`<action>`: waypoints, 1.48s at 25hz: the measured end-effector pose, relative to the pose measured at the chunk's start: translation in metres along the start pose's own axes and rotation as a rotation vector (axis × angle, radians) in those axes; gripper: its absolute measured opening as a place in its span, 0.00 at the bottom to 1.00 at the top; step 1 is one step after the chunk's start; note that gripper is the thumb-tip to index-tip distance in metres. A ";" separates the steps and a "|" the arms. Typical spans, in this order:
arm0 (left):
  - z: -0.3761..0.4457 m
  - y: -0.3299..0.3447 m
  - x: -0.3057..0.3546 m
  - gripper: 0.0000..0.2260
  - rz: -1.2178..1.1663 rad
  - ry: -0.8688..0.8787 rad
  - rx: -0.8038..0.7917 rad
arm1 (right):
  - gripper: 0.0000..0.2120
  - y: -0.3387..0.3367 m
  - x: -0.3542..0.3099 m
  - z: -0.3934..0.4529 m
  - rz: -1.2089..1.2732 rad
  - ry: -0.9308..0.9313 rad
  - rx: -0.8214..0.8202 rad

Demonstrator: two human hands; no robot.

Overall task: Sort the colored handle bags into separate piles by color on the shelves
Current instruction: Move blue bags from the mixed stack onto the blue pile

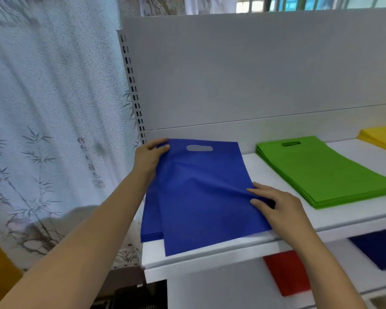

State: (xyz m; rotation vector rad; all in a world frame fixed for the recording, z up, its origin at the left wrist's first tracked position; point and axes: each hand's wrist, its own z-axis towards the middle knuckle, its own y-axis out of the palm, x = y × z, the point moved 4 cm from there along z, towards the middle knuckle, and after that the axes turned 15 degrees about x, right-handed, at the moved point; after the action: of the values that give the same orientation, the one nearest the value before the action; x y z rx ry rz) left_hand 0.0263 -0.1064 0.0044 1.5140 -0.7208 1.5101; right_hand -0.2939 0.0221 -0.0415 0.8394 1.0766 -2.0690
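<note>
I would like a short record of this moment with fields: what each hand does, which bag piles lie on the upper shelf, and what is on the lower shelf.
left hand: left hand pinches the top left corner of the blue non-woven handle bag
right hand: right hand pinches the bag's right edge
blue bag: lies skewed on the blue pile, lower corner past the white upper shelf edge
other piles, upper shelf: green bag pile; yellow bag pile, partly out of frame
lower shelf: red bag; dark blue bag
</note>
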 end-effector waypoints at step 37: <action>-0.363 0.596 -0.392 0.09 0.894 0.076 -0.742 | 0.14 -0.458 0.565 -0.060 -0.441 0.979 0.391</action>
State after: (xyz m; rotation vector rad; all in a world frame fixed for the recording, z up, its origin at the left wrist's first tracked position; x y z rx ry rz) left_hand -0.7074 -0.1356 -0.3142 0.5582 -1.8189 1.5901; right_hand -0.9648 0.1385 -0.3045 2.1075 1.4421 -2.2807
